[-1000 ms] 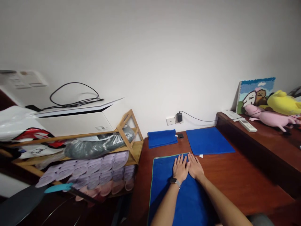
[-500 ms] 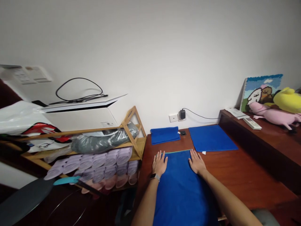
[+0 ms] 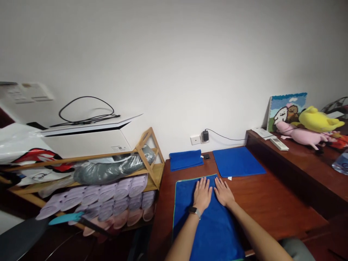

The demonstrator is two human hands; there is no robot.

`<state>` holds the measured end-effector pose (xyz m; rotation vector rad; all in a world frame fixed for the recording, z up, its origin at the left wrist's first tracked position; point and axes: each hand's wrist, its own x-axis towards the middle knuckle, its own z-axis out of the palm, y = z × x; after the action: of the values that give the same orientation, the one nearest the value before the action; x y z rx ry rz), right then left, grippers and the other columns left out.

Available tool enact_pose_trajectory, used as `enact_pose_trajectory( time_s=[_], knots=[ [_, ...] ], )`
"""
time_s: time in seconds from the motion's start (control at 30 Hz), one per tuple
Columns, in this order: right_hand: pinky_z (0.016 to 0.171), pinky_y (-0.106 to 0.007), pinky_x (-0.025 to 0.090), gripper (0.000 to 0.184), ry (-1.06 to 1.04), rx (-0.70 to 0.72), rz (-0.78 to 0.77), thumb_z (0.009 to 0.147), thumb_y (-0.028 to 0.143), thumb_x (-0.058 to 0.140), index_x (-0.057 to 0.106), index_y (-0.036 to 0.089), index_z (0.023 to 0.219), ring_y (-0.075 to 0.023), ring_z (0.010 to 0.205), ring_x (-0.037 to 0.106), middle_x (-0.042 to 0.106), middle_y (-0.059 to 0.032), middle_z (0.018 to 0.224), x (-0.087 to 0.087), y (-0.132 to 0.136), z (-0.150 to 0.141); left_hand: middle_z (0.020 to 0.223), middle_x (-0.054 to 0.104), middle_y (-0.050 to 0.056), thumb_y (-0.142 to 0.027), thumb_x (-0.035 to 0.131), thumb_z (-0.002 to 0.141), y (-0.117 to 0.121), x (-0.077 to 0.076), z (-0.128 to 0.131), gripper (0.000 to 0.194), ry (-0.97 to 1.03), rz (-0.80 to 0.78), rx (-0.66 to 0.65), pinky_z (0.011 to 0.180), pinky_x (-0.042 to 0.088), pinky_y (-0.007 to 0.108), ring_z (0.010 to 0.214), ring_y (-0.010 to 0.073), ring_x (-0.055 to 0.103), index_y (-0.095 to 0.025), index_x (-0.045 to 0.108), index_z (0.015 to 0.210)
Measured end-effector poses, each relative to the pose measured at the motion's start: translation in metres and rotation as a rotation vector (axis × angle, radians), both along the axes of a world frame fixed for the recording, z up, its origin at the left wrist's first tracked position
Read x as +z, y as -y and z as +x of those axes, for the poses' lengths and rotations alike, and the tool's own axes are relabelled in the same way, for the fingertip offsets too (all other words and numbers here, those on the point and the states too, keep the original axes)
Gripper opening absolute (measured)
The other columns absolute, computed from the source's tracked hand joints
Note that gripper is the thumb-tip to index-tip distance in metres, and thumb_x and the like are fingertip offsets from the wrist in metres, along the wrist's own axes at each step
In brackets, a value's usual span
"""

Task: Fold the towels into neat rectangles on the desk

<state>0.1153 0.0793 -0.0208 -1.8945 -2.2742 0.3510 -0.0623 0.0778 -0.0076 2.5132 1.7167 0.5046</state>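
Where left hand [image 3: 202, 194], right hand [image 3: 223, 192] rest, blue towel [image 3: 208, 232]

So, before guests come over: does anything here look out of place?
A flat white box leans askew against the bamboo shoe rack on the left, its flap gaping open, so it looks haphazardly stowed.

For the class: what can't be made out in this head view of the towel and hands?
Towel: the part beneath the left hand and right hand is hidden by them; its near end is cut off by the bottom edge.
Watch: face too small to read.
Bottle: cut off by the right edge.
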Motion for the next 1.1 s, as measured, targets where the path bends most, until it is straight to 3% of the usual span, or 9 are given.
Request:
enact_pose_trajectory(
  time_s=[0.1, 0.2, 0.27, 0.47, 0.6, 0.77, 0.9, 1.0, 1.1],
  knots=[
    [0.131, -0.044, 0.014, 0.065, 0.059, 0.022, -0.003, 0.104, 0.032, 0.022, 0.024, 0.015, 0.167, -0.0213, 0.162, 0.012, 0.017, -0.0037, 0.174, 0.002, -0.001, -0.001, 0.170, 0.036, 0.008, -0.047, 0.017, 0.110, -0.001, -0.010, 0.040, 0.063, -0.013, -0.091, -0.018, 0.132, 0.020, 0.050, 0.160, 0.0244, 0.026, -0.022, 0.038, 0.163],
    [0.131, -0.045, 0.015, 0.066, 0.065, 0.031, 0.013, 0.103, 0.029, 0.024, 0.024, 0.013, 0.166, -0.0221, 0.162, 0.013, 0.017, -0.0047, 0.174, 0.004, -0.001, -0.001, 0.170, 0.035, 0.005, -0.049, 0.012, 0.110, -0.001, -0.016, 0.036, 0.064, -0.044, -0.110, -0.017, 0.131, 0.020, 0.050, 0.160, 0.0229, 0.026, -0.024, 0.034, 0.164],
    [0.131, -0.045, 0.014, 0.066, 0.044, 0.018, 0.017, 0.105, 0.034, 0.021, 0.023, 0.011, 0.166, -0.0229, 0.162, 0.015, 0.018, -0.0056, 0.173, 0.005, -0.001, -0.001, 0.171, 0.033, 0.004, -0.053, 0.014, 0.109, 0.000, -0.016, 0.007, 0.065, -0.081, -0.095, 0.020, 0.131, 0.021, 0.049, 0.160, 0.0228, 0.026, -0.025, 0.034, 0.165],
    [0.131, -0.046, 0.014, 0.067, -0.005, 0.001, 0.023, 0.107, 0.041, 0.018, 0.022, 0.013, 0.167, -0.0224, 0.162, 0.015, 0.019, -0.0055, 0.174, -0.003, -0.002, -0.001, 0.171, 0.032, 0.008, -0.049, 0.020, 0.109, 0.007, -0.017, -0.119, 0.064, -0.190, -0.105, 0.311, 0.129, 0.025, 0.049, 0.159, 0.0254, 0.028, -0.020, 0.036, 0.164],
    [0.131, -0.046, 0.012, 0.067, -0.002, 0.003, -0.006, 0.106, 0.042, 0.019, 0.021, 0.014, 0.168, -0.0221, 0.162, 0.015, 0.017, -0.0054, 0.174, -0.001, -0.006, 0.000, 0.169, 0.034, 0.011, -0.044, 0.027, 0.109, 0.009, -0.017, -0.145, 0.062, -0.188, -0.067, 0.328, 0.128, 0.030, 0.046, 0.157, 0.0260, 0.033, -0.014, 0.039, 0.162],
    [0.131, -0.045, 0.013, 0.066, -0.008, -0.034, -0.043, 0.107, 0.042, 0.017, 0.017, 0.015, 0.168, -0.0209, 0.162, 0.013, 0.016, -0.0051, 0.175, 0.011, 0.007, 0.001, 0.166, 0.041, 0.014, -0.038, 0.028, 0.108, 0.015, -0.005, -0.139, 0.060, -0.162, 0.012, 0.316, 0.128, 0.030, 0.050, 0.155, 0.0276, 0.037, -0.011, 0.045, 0.158],
    [0.131, -0.046, 0.012, 0.068, -0.030, -0.036, 0.073, 0.108, 0.046, 0.013, 0.019, 0.015, 0.168, -0.0207, 0.162, 0.013, 0.020, -0.0049, 0.174, 0.001, 0.042, 0.001, 0.163, 0.047, 0.012, -0.031, 0.024, 0.108, 0.031, 0.006, -0.118, 0.057, -0.136, 0.111, 0.231, 0.130, 0.026, 0.047, 0.156, 0.0246, 0.036, -0.012, 0.052, 0.154],
    [0.131, -0.049, 0.015, 0.066, -0.009, -0.017, 0.078, 0.108, 0.046, 0.017, 0.025, 0.015, 0.167, -0.0229, 0.161, 0.019, 0.026, -0.0067, 0.172, -0.011, 0.064, 0.001, 0.160, 0.051, 0.013, -0.033, 0.024, 0.109, 0.050, 0.005, -0.069, 0.056, -0.106, 0.164, 0.114, 0.129, 0.029, 0.047, 0.153, 0.0248, 0.040, -0.012, 0.054, 0.152],
    [0.131, -0.050, 0.016, 0.065, 0.015, -0.007, 0.074, 0.107, 0.041, 0.020, 0.027, 0.015, 0.166, -0.0244, 0.161, 0.020, 0.025, -0.0071, 0.172, -0.015, 0.072, 0.002, 0.165, 0.043, 0.011, -0.042, 0.024, 0.111, 0.067, -0.003, -0.005, 0.058, -0.075, 0.116, 0.019, 0.129, 0.029, 0.048, 0.156, 0.0240, 0.035, -0.015, 0.047, 0.157]
  ],
)
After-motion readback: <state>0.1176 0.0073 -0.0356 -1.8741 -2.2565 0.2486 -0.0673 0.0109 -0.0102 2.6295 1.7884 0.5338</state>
